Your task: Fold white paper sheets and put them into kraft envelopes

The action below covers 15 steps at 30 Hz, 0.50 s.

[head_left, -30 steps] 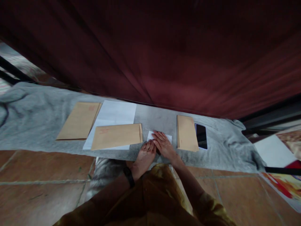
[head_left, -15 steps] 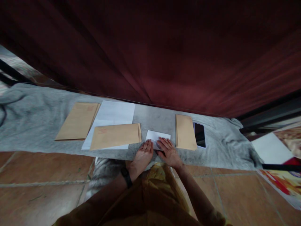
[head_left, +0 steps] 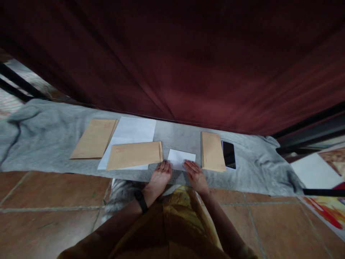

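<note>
A small folded white paper (head_left: pixel 181 157) lies on a grey cloth (head_left: pixel 48 133) spread over the floor. My left hand (head_left: pixel 159 176) rests flat with fingers together, its fingertips at the paper's near left corner. My right hand (head_left: pixel 196 173) lies flat too, fingertips touching the paper's near right edge. Neither hand grips anything. A black band is on my left wrist.
Left of the paper lie a brown envelope (head_left: pixel 134 155), a white sheet (head_left: pixel 133 129) and another brown envelope (head_left: pixel 94 139). To the right are a stack of brown envelopes (head_left: pixel 212 151) and a dark phone (head_left: pixel 229 154). A dark red curtain (head_left: pixel 188 61) hangs behind. Tiled floor lies in front.
Both hands have slid back toward me off the white paper and moved apart; a second ago they covered its middle, now only the fingertips reach its near edge.
</note>
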Each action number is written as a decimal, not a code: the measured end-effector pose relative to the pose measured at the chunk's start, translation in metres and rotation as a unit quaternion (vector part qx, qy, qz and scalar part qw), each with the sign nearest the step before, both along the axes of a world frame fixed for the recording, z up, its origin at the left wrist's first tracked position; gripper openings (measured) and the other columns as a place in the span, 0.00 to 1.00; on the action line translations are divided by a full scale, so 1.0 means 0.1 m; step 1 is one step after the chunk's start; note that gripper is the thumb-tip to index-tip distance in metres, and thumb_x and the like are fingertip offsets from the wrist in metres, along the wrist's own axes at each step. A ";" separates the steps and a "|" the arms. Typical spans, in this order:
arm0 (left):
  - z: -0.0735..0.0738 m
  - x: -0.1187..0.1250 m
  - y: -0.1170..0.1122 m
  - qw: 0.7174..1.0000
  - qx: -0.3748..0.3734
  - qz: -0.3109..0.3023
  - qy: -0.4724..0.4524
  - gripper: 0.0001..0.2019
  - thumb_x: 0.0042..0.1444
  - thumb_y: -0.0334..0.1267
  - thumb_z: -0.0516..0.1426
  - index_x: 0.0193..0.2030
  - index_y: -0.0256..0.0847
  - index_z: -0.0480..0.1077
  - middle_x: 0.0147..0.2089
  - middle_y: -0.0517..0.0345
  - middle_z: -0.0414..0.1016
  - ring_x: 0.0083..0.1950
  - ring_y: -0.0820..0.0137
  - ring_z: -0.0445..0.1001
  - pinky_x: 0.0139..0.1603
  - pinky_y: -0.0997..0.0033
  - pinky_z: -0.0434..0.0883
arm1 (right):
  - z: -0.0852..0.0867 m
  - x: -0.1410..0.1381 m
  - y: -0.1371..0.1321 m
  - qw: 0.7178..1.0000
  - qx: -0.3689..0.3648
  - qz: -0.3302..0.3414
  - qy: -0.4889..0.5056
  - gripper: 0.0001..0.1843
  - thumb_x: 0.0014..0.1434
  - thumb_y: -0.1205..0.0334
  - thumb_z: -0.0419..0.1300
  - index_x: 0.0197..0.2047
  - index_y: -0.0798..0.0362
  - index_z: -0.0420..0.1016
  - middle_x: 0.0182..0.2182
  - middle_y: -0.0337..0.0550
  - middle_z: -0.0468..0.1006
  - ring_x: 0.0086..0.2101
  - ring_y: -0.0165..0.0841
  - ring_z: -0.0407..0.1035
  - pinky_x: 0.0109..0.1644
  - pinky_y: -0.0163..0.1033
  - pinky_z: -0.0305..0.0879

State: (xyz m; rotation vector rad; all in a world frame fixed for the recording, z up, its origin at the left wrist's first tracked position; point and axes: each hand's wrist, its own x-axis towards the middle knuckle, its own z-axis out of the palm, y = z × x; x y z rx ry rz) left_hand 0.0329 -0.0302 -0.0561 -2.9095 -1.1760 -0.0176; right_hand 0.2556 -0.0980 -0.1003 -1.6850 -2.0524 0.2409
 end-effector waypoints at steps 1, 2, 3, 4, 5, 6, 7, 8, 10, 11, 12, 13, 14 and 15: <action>0.01 0.00 -0.01 1.000 0.004 0.003 -0.011 0.23 0.60 0.22 0.51 0.61 0.31 0.72 0.63 0.36 0.75 0.66 0.56 0.71 0.64 0.57 0.71 | 0.00 0.00 0.00 1.000 0.000 0.000 -0.002 0.29 0.67 0.74 0.51 0.68 0.50 0.68 0.65 0.47 0.71 0.66 0.38 0.64 0.71 0.54 0.61; 0.02 0.01 -0.01 1.000 0.010 0.004 -0.026 0.23 0.61 0.23 0.51 0.63 0.31 0.71 0.64 0.37 0.74 0.68 0.56 0.70 0.67 0.56 0.69 | 0.00 0.00 0.00 1.000 0.000 0.001 -0.003 0.29 0.67 0.73 0.51 0.69 0.49 0.68 0.65 0.47 0.71 0.65 0.38 0.64 0.71 0.54 0.60; 0.01 0.04 0.00 0.999 0.016 0.001 -0.041 0.24 0.62 0.24 0.51 0.65 0.31 0.69 0.66 0.37 0.72 0.70 0.57 0.68 0.69 0.55 0.66 | -0.01 0.00 0.01 1.000 0.001 0.002 -0.004 0.29 0.67 0.73 0.51 0.69 0.49 0.67 0.65 0.47 0.71 0.65 0.38 0.64 0.71 0.54 0.60; 0.01 0.08 0.01 0.998 0.022 -0.005 -0.055 0.25 0.62 0.26 0.50 0.67 0.31 0.66 0.68 0.37 0.69 0.71 0.57 0.65 0.71 0.54 0.64 | -0.01 0.00 0.01 1.000 0.002 0.003 -0.004 0.30 0.67 0.73 0.51 0.69 0.49 0.67 0.65 0.48 0.71 0.65 0.38 0.64 0.71 0.54 0.60; -0.01 0.12 0.04 0.997 0.027 -0.012 -0.066 0.26 0.63 0.27 0.49 0.69 0.31 0.63 0.70 0.37 0.66 0.73 0.58 0.62 0.72 0.53 0.62 | -0.01 0.00 0.01 1.000 0.005 0.002 -0.005 0.30 0.67 0.73 0.51 0.70 0.49 0.66 0.65 0.48 0.71 0.65 0.38 0.64 0.71 0.55 0.60; -0.03 0.18 0.08 0.997 0.030 -0.020 -0.074 0.27 0.64 0.28 0.48 0.71 0.30 0.61 0.72 0.37 0.64 0.74 0.58 0.60 0.73 0.51 0.60 | -0.01 0.00 0.01 1.000 0.008 0.001 -0.004 0.30 0.67 0.73 0.51 0.70 0.49 0.66 0.65 0.48 0.71 0.66 0.38 0.64 0.71 0.55 0.60; -0.06 0.24 0.12 0.996 0.029 -0.024 -0.081 0.27 0.65 0.29 0.47 0.71 0.30 0.59 0.73 0.36 0.62 0.75 0.59 0.59 0.73 0.50 0.60 | -0.01 0.00 0.01 1.000 0.009 0.001 -0.004 0.30 0.67 0.73 0.51 0.70 0.49 0.66 0.65 0.48 0.71 0.66 0.39 0.64 0.71 0.55 0.60; -0.10 0.30 0.16 0.995 0.026 -0.023 -0.088 0.27 0.66 0.30 0.46 0.72 0.29 0.59 0.73 0.36 0.61 0.75 0.59 0.58 0.73 0.50 0.59 | -0.01 0.00 0.00 1.000 0.009 0.001 -0.004 0.30 0.67 0.73 0.51 0.70 0.50 0.66 0.66 0.48 0.71 0.66 0.39 0.63 0.71 0.55 0.60; -0.17 0.39 0.23 0.995 0.016 -0.012 -0.102 0.26 0.68 0.32 0.45 0.71 0.28 0.59 0.73 0.35 0.61 0.75 0.59 0.58 0.73 0.50 0.60 | -0.01 0.00 0.00 1.000 0.008 0.000 -0.004 0.30 0.66 0.73 0.50 0.69 0.50 0.67 0.66 0.48 0.70 0.66 0.39 0.63 0.71 0.55 0.60; -0.21 0.42 0.24 0.994 0.011 -0.004 -0.108 0.26 0.68 0.34 0.45 0.71 0.27 0.59 0.73 0.34 0.60 0.76 0.59 0.58 0.73 0.51 0.60 | -0.01 0.00 -0.01 1.000 0.006 0.000 -0.005 0.29 0.66 0.73 0.50 0.69 0.50 0.68 0.66 0.48 0.70 0.66 0.39 0.62 0.71 0.55 0.60; -0.24 0.44 0.25 0.994 0.007 0.003 -0.113 0.26 0.69 0.35 0.45 0.71 0.26 0.59 0.73 0.34 0.60 0.76 0.58 0.57 0.73 0.51 0.59 | -0.01 0.00 -0.01 1.000 0.004 0.000 -0.006 0.29 0.66 0.73 0.50 0.68 0.51 0.68 0.66 0.48 0.70 0.66 0.39 0.62 0.72 0.55 0.60; -0.25 0.44 0.25 0.993 0.004 0.007 -0.118 0.26 0.69 0.36 0.46 0.71 0.26 0.59 0.74 0.34 0.59 0.76 0.58 0.57 0.73 0.52 0.59 | -0.01 0.00 -0.01 1.000 0.002 0.000 -0.007 0.28 0.67 0.72 0.49 0.68 0.52 0.69 0.66 0.48 0.70 0.66 0.39 0.62 0.72 0.55 0.60; -0.26 0.43 0.24 0.993 0.003 0.010 -0.121 0.26 0.69 0.36 0.46 0.71 0.26 0.58 0.74 0.34 0.59 0.76 0.57 0.56 0.74 0.52 0.59 | -0.01 0.00 -0.01 1.000 0.002 0.001 -0.008 0.28 0.67 0.72 0.49 0.68 0.53 0.69 0.66 0.48 0.70 0.67 0.39 0.62 0.72 0.55 0.59; -0.27 0.42 0.23 0.992 0.002 0.011 -0.124 0.27 0.69 0.37 0.46 0.71 0.26 0.58 0.74 0.33 0.58 0.76 0.57 0.55 0.74 0.52 0.58 | -0.01 0.00 -0.01 1.000 0.001 0.003 -0.007 0.27 0.67 0.72 0.49 0.67 0.54 0.69 0.66 0.48 0.70 0.67 0.39 0.62 0.72 0.55 0.59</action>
